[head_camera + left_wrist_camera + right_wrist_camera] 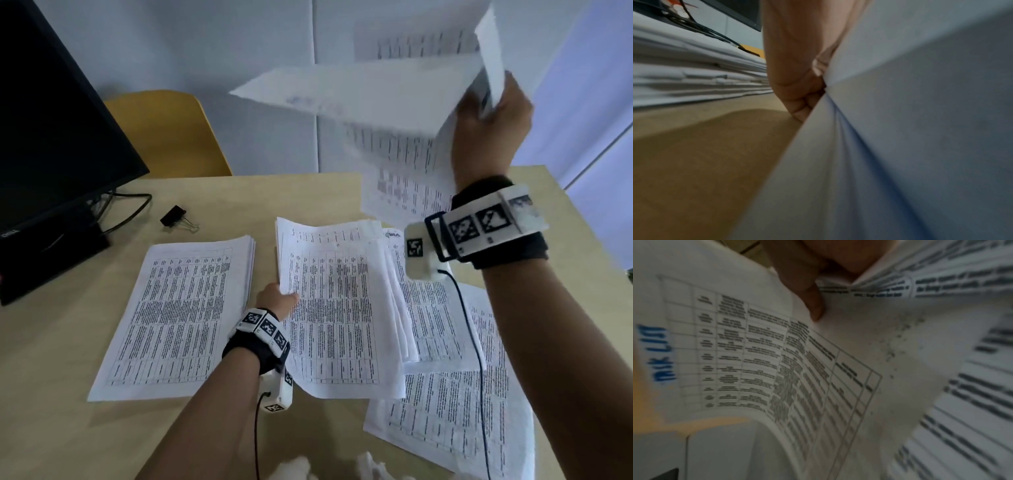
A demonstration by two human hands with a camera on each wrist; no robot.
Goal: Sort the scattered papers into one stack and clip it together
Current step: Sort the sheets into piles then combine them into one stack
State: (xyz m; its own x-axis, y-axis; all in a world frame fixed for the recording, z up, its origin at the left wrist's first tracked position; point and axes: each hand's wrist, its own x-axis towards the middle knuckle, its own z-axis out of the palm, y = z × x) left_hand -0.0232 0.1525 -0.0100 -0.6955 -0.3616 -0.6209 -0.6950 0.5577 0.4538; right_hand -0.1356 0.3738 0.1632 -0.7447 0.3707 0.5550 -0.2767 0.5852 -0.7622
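From the head view, the right hand point(490, 123) is raised high over the pale wooden counter point(68, 428), fingers curled round a bundle of white printed sheets point(394, 113) that fans and hangs loose below the grip, probably lifted clear so it can be joined to another pile. The left hand point(279, 298) sits low, pinching the near-left edge of a loose middle pile of printed table sheets point(332, 308), seemingly to raise or steady it. Just left of it lies a tidier squared stack of printed pages point(178, 315), and further scattered sheets point(455, 411) lie under and to the right of the middle pile. A black binder clip point(174, 216) waits untouched near the black monitor point(51, 120), with a yellow chair point(171, 133) behind the counter.

In the left wrist view, the thumb and curled fingers point(797, 97) nip the paper edge, which puckers at the grip; the squared stack's layered edges show beside it.

In the right wrist view, fingers point(809, 288) clamp several blurred pages, one marked with blue handwriting point(661, 353). The sorting looks only partly done, and the clipping has not begun.
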